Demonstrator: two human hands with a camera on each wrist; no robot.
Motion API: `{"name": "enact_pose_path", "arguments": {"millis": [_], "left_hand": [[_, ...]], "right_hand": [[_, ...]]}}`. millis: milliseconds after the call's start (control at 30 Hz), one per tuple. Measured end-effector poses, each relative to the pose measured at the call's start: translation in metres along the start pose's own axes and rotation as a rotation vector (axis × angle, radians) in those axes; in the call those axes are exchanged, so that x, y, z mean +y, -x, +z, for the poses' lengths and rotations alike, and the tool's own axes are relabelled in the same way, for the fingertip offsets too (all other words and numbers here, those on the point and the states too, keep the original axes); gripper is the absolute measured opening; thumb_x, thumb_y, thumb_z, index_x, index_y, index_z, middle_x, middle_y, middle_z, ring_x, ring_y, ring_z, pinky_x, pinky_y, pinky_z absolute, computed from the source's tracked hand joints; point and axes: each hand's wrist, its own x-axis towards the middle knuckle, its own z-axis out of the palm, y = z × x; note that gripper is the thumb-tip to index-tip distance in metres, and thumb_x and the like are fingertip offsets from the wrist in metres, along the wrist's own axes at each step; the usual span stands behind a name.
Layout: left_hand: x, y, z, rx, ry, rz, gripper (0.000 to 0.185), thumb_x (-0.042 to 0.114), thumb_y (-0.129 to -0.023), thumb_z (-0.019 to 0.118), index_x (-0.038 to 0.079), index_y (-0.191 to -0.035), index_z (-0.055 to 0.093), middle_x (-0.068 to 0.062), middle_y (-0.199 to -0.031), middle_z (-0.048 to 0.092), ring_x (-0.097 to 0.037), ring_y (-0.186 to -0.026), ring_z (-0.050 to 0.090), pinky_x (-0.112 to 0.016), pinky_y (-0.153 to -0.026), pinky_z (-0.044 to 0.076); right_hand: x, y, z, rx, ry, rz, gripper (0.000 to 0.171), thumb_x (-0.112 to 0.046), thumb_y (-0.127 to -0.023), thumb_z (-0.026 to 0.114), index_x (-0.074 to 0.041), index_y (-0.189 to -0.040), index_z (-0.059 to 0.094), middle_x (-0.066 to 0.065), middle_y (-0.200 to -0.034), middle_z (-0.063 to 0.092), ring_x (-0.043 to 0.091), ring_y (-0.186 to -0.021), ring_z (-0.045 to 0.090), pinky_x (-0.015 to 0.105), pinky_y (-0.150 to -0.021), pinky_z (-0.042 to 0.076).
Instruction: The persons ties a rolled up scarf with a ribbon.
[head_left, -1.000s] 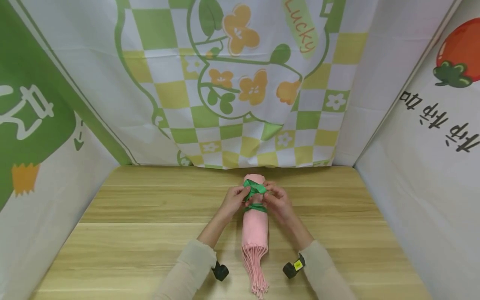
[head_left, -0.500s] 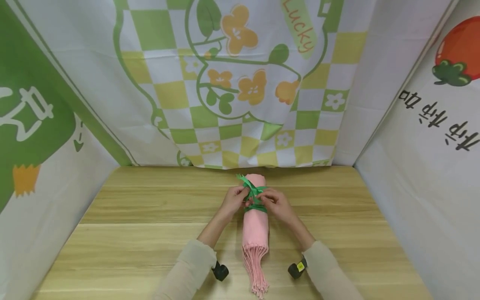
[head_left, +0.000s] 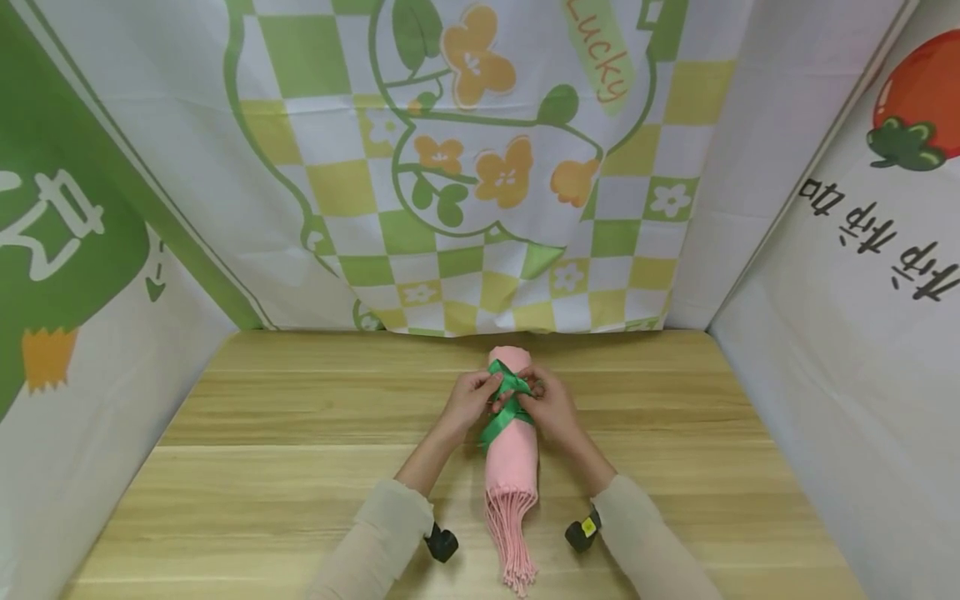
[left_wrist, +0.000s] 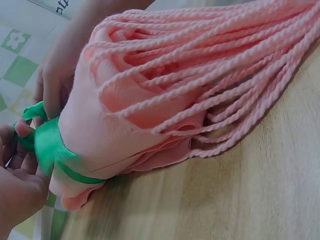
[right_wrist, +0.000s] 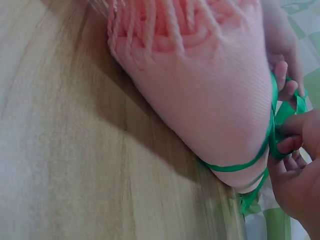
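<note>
Head view, nearest first: two pale sleeves point(head_left: 378, 533) come in from the bottom edge, each with a small black wrist camera point(head_left: 441, 543) beneath it, and the twisted fringe point(head_left: 513, 533) of a rolled pink scarf point(head_left: 511, 454) lies on the wooden table point(head_left: 262, 467) between them. The roll runs straight away from the person, lying flat on the tabletop near its middle, with its far end pointing toward the backdrop. Around the far part of the roll a green ribbon point(head_left: 504, 410) is wrapped, one band slanting across the pink cloth and a crossing of loops sitting on top. The left hand point(head_left: 467, 402) pinches the ribbon at that crossing from the left side, fingers curled around the strand; the right hand point(head_left: 549, 405) grasps it from the right, fingertips meeting the left hand's over the roll. From the left wrist the ribbon point(left_wrist: 50, 147) cinches the scarf point(left_wrist: 125, 125) tightly; from the right wrist thin green bands point(right_wrist: 235, 166) run under the roll. Beyond the hands hangs a checked green-and-yellow cloth backdrop point(head_left: 480, 167) with orange flowers.
</note>
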Motion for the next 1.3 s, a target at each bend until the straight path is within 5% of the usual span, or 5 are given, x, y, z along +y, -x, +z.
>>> {"name": "enact_pose_path", "arguments": {"millis": [200, 400, 633, 867, 1300], "left_hand": [[0.001, 0.0, 0.001, 0.001, 0.008, 0.005, 0.036, 0.015, -0.106, 0.048, -0.009, -0.081, 0.057, -0.002, -0.074, 0.055, -0.009, -0.058, 0.05, -0.018, -0.056, 0.044], [0.002, 0.001, 0.001, 0.008, 0.015, 0.0, 0.036, 0.016, -0.106, 0.049, -0.005, -0.078, 0.058, -0.001, -0.076, 0.054, -0.008, -0.059, 0.05, -0.017, -0.056, 0.045], [0.0, 0.001, 0.001, 0.03, -0.021, 0.002, 0.035, 0.017, -0.106, 0.05, -0.001, -0.077, 0.06, 0.0, -0.079, 0.054, -0.008, -0.059, 0.049, -0.018, -0.055, 0.043], [-0.001, 0.001, -0.002, 0.05, 0.046, -0.049, 0.031, 0.016, -0.105, 0.049, 0.0, -0.081, 0.06, 0.0, -0.069, 0.055, -0.008, -0.058, 0.048, -0.018, -0.056, 0.045], [-0.004, 0.004, -0.003, 0.036, 0.056, -0.037, 0.032, 0.017, -0.105, 0.05, 0.004, -0.077, 0.056, 0.0, -0.072, 0.056, -0.008, -0.059, 0.05, -0.017, -0.057, 0.046]], "right_hand": [[0.0, -0.003, 0.003, 0.025, 0.096, -0.059, 0.018, 0.005, -0.086, 0.064, -0.002, -0.103, 0.069, 0.009, -0.075, 0.061, 0.007, -0.057, 0.046, 0.019, -0.05, 0.039], [-0.003, -0.003, 0.009, 0.053, 0.022, -0.051, 0.022, 0.006, -0.087, 0.058, -0.001, -0.106, 0.067, 0.006, -0.059, 0.059, 0.009, -0.046, 0.05, 0.019, -0.043, 0.04], [-0.003, -0.002, 0.011, -0.005, -0.319, 0.093, 0.026, 0.008, -0.093, 0.053, 0.006, -0.116, 0.064, 0.002, -0.073, 0.066, 0.009, -0.054, 0.055, 0.019, -0.052, 0.049], [-0.006, 0.002, 0.006, -0.045, -0.8, 0.151, 0.043, 0.006, -0.095, 0.048, 0.009, -0.138, 0.047, -0.006, -0.103, 0.072, 0.004, -0.063, 0.052, 0.012, -0.047, 0.032], [-0.015, 0.004, 0.01, 0.037, -1.109, 0.29, 0.007, -0.005, -0.103, 0.05, -0.011, -0.099, 0.047, -0.006, -0.091, 0.072, 0.001, -0.062, 0.05, 0.01, -0.046, 0.024]]}}
